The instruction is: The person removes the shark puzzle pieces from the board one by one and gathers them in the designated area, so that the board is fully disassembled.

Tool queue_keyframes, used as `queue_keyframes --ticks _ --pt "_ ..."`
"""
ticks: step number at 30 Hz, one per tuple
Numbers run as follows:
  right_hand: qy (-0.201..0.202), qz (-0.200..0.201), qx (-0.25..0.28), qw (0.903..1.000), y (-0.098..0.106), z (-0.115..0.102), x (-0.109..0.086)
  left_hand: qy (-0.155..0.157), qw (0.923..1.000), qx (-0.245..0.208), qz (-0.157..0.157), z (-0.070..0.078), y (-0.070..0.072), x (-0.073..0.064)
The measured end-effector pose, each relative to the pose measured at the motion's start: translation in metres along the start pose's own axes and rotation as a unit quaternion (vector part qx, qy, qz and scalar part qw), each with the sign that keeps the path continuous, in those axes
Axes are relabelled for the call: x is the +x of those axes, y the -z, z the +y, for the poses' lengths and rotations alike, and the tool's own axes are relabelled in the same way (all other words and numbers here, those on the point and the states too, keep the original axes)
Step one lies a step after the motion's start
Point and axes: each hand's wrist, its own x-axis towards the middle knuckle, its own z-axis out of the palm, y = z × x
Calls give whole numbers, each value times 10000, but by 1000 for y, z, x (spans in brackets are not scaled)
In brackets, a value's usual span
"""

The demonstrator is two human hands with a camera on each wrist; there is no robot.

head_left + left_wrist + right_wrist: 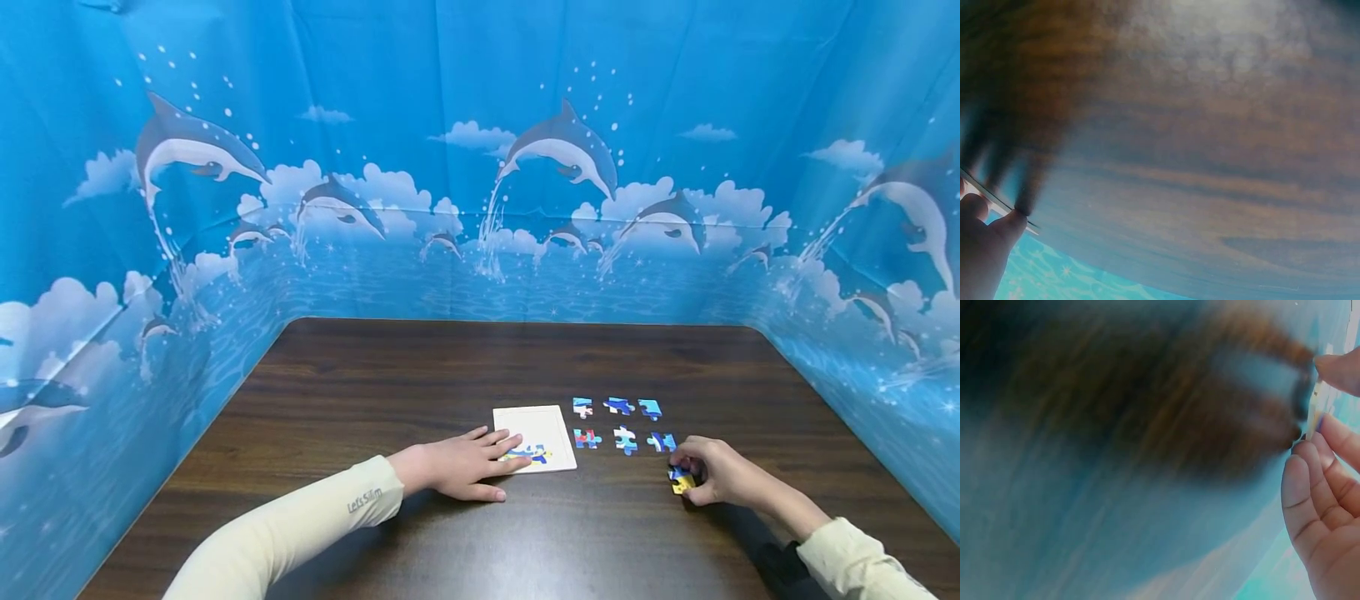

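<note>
My left hand (467, 468) lies with spread, straight fingers over the left part of a white puzzle tray (536, 423). Fitted pieces (538, 454) in blue, white and yellow show along the tray's lower edge, partly covered by those fingers. To the right, my right hand (716, 472) pinches a blue and yellow jigsaw piece (682, 481) between thumb and fingers, low at the tabletop. The right wrist view shows that piece (1314, 409) edge-on between thumb and fingertips. In the left wrist view, the left thumb (1013, 225) is beside the tray's edge.
Several loose jigsaw pieces (626, 439) lie in two rows between the tray and the right hand. The dark wooden table (375, 375) is enclosed by a blue dolphin-print curtain (420, 108) at the back and sides.
</note>
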Motion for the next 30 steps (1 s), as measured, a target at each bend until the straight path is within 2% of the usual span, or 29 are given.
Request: queue_keyframes --ticks 4,6,11,14,16,18,20,23,26,28,30 --pt "-132 -160 24 9998 0 -1 -1 -19 10000 51 33 1 -2 -1" --pt "-94 -111 64 9999 0 -1 0 -30 9999 77 65 0 -3 0" --pt "-156 239 775 9966 -2 -6 10 -23 9999 104 115 -1 -3 0" --pt "-644 382 1556 9850 -5 -12 20 -66 9998 128 161 -1 -3 -1" --pt "-1053 540 1971 9732 -8 -17 27 -108 9997 132 186 -1 -3 -2" --pt "-1432 760 2307 9594 -13 -22 34 -140 9994 192 233 0 -4 -3" --pt "-1629 1015 2500 9490 -18 -27 40 -153 9992 265 271 -1 -4 -4" --pt "-1696 1355 2817 9346 -24 -32 47 -121 9990 333 279 -2 -5 -5" --pt "-1752 1534 3089 9221 -27 -37 54 -61 9994 250 210 -4 -4 -7" --pt "-1738 1609 3202 9173 -29 -39 57 -33 9997 181 160 -5 -3 -9" --pt "-1700 1624 3239 9164 -32 -41 61 -15 9998 126 133 -5 -2 -11"
